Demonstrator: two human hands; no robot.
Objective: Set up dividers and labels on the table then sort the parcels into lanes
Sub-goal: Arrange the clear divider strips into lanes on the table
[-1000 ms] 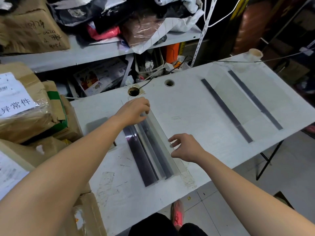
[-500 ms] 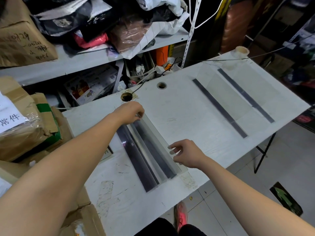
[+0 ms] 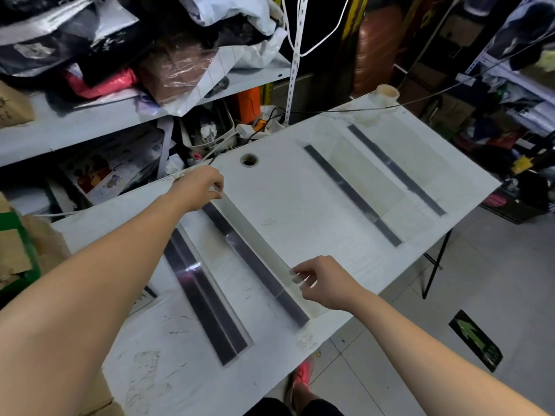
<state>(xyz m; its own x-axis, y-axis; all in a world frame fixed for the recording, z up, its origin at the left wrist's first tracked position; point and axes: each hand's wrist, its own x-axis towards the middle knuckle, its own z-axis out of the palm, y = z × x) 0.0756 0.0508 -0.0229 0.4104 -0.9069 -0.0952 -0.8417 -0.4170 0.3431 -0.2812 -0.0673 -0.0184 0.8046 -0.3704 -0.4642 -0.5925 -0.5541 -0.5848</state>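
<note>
Clear divider [image 3: 258, 241], edges barely discernible

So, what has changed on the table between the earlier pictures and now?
The clear divider held by both hands has been pulled away from the divider stack, to the right across the table. The left hand grips its far end, the right hand its near end. The two placed dividers on the right and the tape roll stayed put.
</note>
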